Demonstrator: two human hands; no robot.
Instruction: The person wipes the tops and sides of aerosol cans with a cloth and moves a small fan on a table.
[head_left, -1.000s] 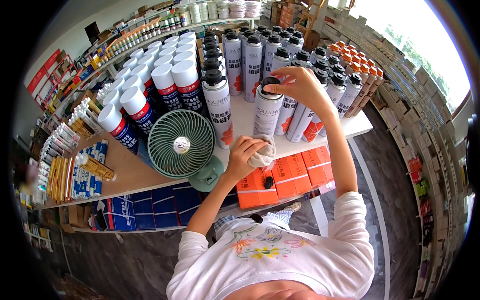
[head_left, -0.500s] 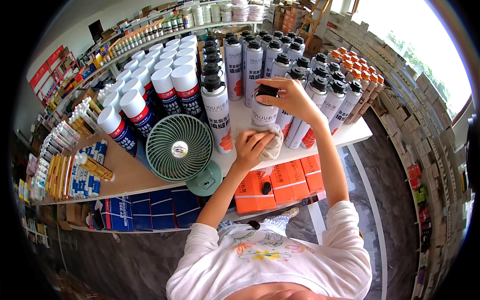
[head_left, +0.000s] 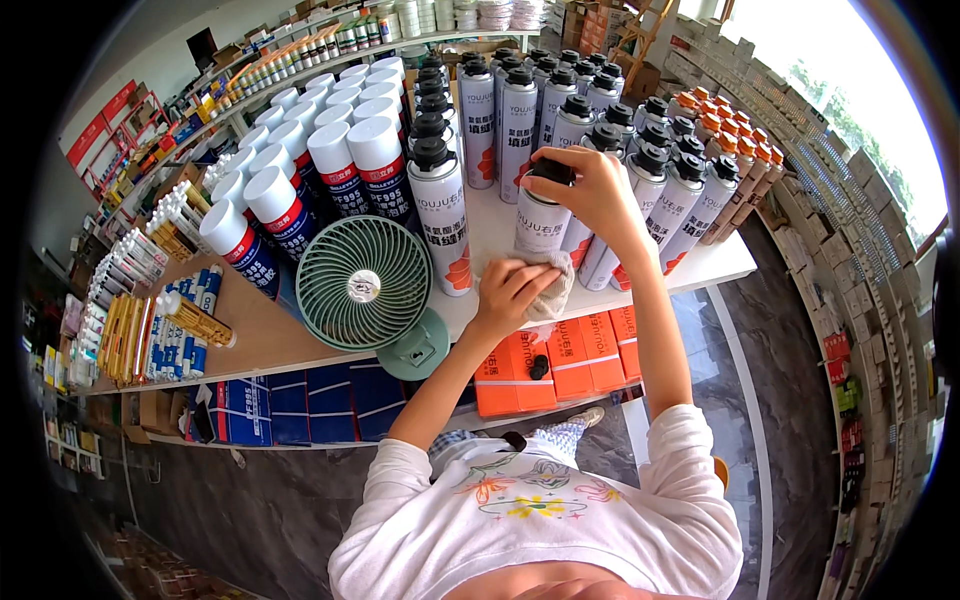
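My right hand (head_left: 590, 185) is closed round the black top of a white spray can (head_left: 541, 222) and holds it upright near the front edge of the shelf. Bunched in my left hand (head_left: 515, 295) is a greyish-white cloth (head_left: 552, 290), pressed against the lower part of that can and hiding its base. Just left of it stands another white can (head_left: 438, 215) with a black top and red print. More black-topped white cans (head_left: 518, 115) stand in rows behind and to the right of my hands.
A green fan (head_left: 365, 285) stands left of my hands. Beyond it are blue cans with white caps (head_left: 275, 205) and sealant tubes (head_left: 195, 318). Orange-capped brown cans (head_left: 738, 175) stand at the right. Orange boxes (head_left: 515, 375) and blue boxes (head_left: 305, 408) sit below the shelf top.
The view has shifted slightly, moving the whole scene a little within the picture. My right hand still grips the can's top, and the cloth stays against the can.
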